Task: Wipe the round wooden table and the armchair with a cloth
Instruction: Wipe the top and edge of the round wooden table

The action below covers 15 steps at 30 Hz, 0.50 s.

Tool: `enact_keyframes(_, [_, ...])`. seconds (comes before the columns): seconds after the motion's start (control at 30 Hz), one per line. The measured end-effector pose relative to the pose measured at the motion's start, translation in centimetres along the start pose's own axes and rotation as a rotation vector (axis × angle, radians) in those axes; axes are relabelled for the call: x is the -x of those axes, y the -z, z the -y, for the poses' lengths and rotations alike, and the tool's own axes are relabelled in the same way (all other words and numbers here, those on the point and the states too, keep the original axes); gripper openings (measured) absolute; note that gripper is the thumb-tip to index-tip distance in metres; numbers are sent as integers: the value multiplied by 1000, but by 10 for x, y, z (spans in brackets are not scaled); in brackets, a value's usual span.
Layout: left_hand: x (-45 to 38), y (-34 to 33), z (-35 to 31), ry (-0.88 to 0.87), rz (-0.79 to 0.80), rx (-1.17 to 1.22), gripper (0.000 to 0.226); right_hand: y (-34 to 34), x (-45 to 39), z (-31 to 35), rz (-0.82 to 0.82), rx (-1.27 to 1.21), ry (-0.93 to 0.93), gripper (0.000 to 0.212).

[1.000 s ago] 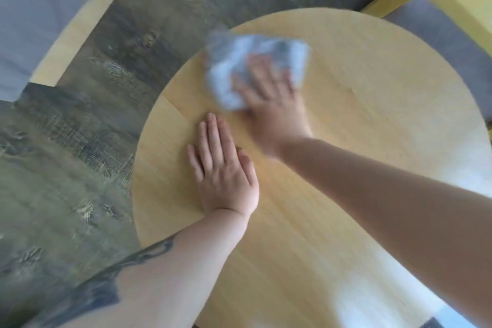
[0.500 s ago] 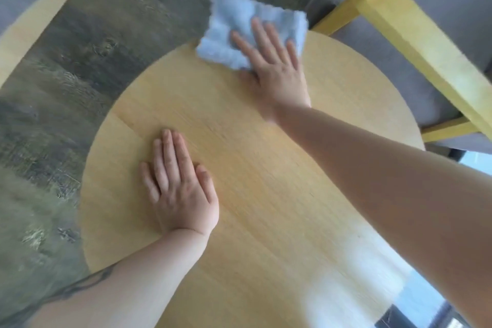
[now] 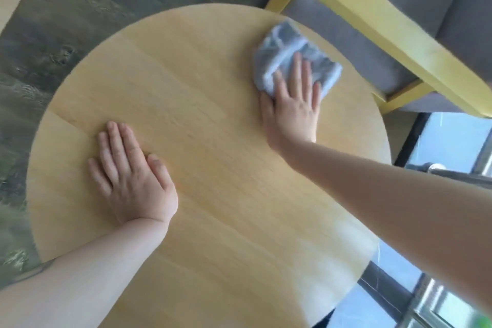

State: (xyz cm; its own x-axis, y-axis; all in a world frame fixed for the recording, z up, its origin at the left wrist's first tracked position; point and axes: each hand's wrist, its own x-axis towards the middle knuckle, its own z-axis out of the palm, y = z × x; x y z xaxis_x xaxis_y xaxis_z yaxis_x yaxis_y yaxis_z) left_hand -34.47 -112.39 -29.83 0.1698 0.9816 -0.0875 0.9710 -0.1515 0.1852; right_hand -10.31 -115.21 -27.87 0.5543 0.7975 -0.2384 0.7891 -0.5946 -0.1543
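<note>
The round wooden table point(image 3: 207, 104) of pale wood fills the middle of the view. A crumpled light blue cloth point(image 3: 290, 53) lies on its far right part, near the rim. My right hand point(image 3: 292, 106) presses flat on the cloth's near edge, fingers spread. My left hand point(image 3: 130, 178) rests flat on the left part of the tabletop, palm down, holding nothing. The armchair point(image 3: 372, 24), with a yellow wooden frame and grey cushions, stands just beyond the table at the upper right.
Dark grey wood-grain floor point(image 3: 66, 21) lies to the left and beyond the table. At the right and lower right a window with a dark frame point(image 3: 415, 141) and bright glass runs close to the table's rim.
My right hand has slid the cloth from the far middle rim rightward to the far right side, toward the armchair. My left hand has stayed flat on the table. The view has shifted.
</note>
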Motion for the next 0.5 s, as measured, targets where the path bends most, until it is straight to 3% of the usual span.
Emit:
enact_keyframes(0.07, [0,-1,-1,14,-13,0,61,1,11,-1,205,75,705,56])
enact_keyframes(0.1, [0,-1,-2,12,-19,5,61,10,-1,-10,243,122,885,57])
enact_keyframes(0.13, [1,-1,-3,5,-19,9,60,14,-14,-23,214,137,817,56])
enact_keyframes(0.17, [1,-1,-3,2,-19,11,60,15,-24,-38,129,59,564,54])
enact_keyframes(0.23, [1,3,-2,34,-9,16,60,10,-13,-64,-97,-158,-164,52])
enact_keyframes(0.27, [3,5,-8,57,-8,35,61,5,10,-65,-137,-211,-410,52])
enact_keyframes(0.3, [7,7,-18,52,-5,62,63,0,36,-58,-144,-195,-434,53])
enact_keyframes(0.33, [14,8,-33,-2,9,87,66,-8,61,-47,-112,-144,-201,54])
enact_keyframes(0.4, [36,5,-72,-198,63,124,71,-18,87,-43,97,-25,567,58])
enact_keyframes(0.43, [46,0,-91,-263,90,141,72,-14,74,-57,126,74,859,58])
enact_keyframes(0.47, [51,-7,-109,-277,105,151,70,-9,56,-74,93,165,913,57])
enact_keyframes(0.5, [53,-13,-125,-251,104,145,67,-5,41,-91,34,149,716,57])
